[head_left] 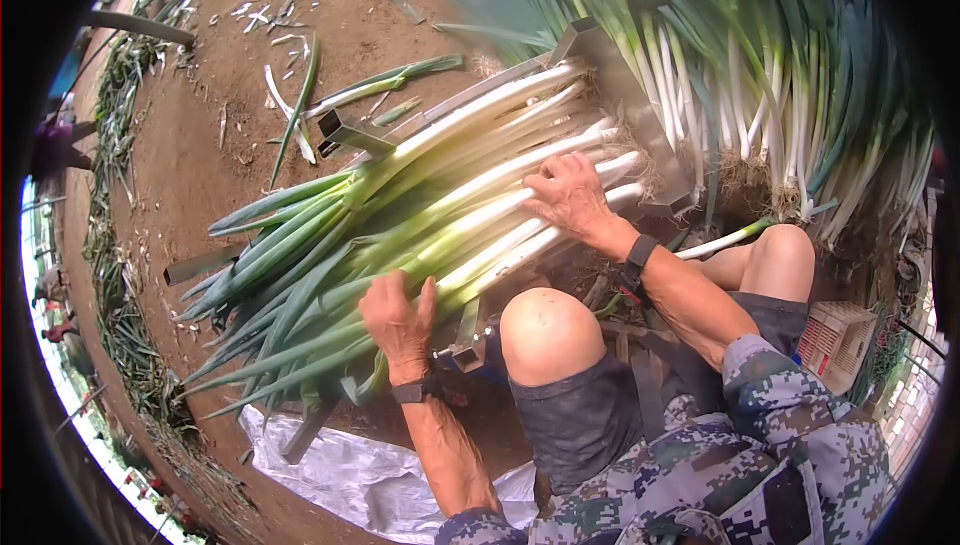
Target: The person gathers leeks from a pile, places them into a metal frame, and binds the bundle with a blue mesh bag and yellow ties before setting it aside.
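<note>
A bundle of long green onions [450,185] lies on a metal frame [350,135], with white roots at the upper right and green leaves at the lower left. My left hand [398,323] rests on the green part near the bundle's lower edge, its thumb apart from the fingers. Over the white stalks, my right hand [572,195] touches the onions close to the root end with its fingers bent. Whether that hand grips a stalk is hidden beneath the fingers.
A large pile of green onions [740,75] stands at the upper right. Loose leaves [300,110] are scattered on the soil. A silvery sheet [350,465] lies at the bottom. A pale plastic basket [838,340] is at the right, beside my knees.
</note>
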`<state>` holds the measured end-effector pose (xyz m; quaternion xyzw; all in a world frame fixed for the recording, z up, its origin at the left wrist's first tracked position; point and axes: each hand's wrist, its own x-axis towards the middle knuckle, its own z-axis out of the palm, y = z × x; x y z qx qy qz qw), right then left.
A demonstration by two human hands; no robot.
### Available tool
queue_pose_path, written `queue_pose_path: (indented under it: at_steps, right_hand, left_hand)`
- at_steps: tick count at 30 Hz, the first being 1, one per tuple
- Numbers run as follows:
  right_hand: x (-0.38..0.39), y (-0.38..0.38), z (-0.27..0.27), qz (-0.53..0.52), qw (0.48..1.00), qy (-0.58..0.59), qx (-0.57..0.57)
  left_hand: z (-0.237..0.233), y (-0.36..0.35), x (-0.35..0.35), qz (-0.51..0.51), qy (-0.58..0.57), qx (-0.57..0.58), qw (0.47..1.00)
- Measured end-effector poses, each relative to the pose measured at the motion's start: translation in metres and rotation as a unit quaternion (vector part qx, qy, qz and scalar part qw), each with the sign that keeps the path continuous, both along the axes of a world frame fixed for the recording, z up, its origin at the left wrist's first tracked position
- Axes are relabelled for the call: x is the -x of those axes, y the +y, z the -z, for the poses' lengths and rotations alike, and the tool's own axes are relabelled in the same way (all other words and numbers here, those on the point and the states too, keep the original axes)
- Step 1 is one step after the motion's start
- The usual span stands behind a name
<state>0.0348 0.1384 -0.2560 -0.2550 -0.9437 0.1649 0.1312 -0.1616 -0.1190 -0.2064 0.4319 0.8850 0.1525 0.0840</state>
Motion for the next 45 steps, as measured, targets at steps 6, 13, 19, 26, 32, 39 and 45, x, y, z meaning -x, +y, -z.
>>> queue_pose_path:
  at_steps: [6,13,19,26,32,39,45]
  right_hand:
    - [0.003,0.003,-0.007,0.038,0.998,0.047,0.03]
    - [0.015,0.011,0.02,0.02,0.999,-0.012,-0.025]
    - [0.031,0.023,0.029,0.01,0.994,-0.093,0.053]
    - [0.017,0.018,0.019,0.007,0.983,-0.058,0.176]
    - [-0.087,0.07,-0.124,0.101,0.952,0.281,0.068]
    - [-0.355,0.211,-0.101,0.433,0.891,-0.04,0.131]
    - [-0.334,0.199,-0.05,0.297,0.887,-0.023,0.354]
  left_hand:
    - [0.031,0.018,0.012,-0.016,0.173,-0.058,0.983]
    - [0.046,0.025,0.02,-0.024,0.16,0.074,0.984]
    - [0.046,0.034,0.022,-0.042,0.136,0.155,0.978]
    - [0.049,0.029,0.022,-0.047,0.135,0.215,0.966]
    - [0.044,0.033,0.024,-0.048,0.123,0.204,0.97]
    - [0.036,0.033,0.025,-0.046,0.088,0.19,0.977]
    - [0.034,0.032,0.022,-0.027,0.107,0.158,0.981]
